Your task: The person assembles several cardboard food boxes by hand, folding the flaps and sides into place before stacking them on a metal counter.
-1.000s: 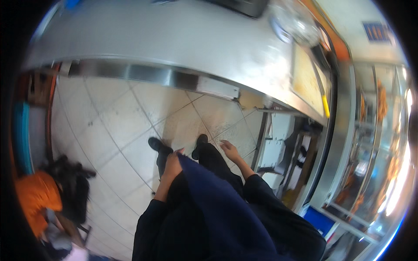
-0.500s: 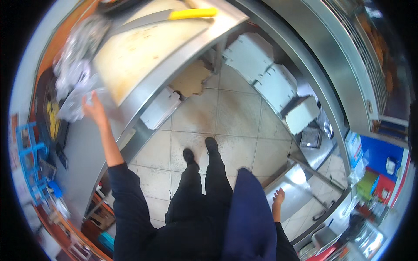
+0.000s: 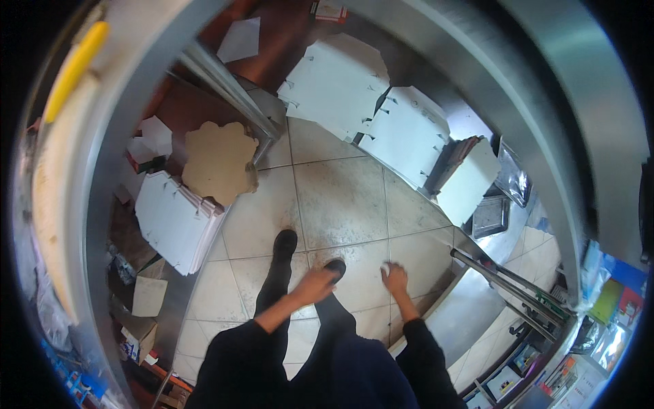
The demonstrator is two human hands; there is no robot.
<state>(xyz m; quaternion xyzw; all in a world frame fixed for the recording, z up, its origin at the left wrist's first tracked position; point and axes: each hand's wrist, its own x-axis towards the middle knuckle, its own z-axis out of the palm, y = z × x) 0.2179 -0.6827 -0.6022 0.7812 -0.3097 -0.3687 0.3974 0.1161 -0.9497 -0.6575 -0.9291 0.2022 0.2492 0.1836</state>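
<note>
My left hand (image 3: 315, 285) hangs in the air over my legs, beside one black shoe (image 3: 334, 270). Its fingers are blurred and partly hidden, and nothing shows in it. My right hand (image 3: 395, 278) is above the tiled floor (image 3: 347, 208), its thumb and fingers apart and holding nothing. Neither hand touches a thing. Beyond them, low down, lie stacks of flat white cardboard boxes (image 3: 334, 88). More white boxes (image 3: 174, 221) are stacked to the left under the worktable, beside a scalloped brown cardboard sheet (image 3: 218, 160).
The steel worktable edge (image 3: 95, 177) curves along the left, bearing a cutting board (image 3: 51, 218) and a yellow-handled knife (image 3: 75, 71). A table leg (image 3: 235, 92) stands ahead. Dark metal trays (image 3: 490, 215) and a low steel surface (image 3: 456, 317) are at the right.
My left hand has come off the plastic bag on the worktable and moved right, over my legs. My right hand has moved forward and left. My view has turned toward the low boxes.
</note>
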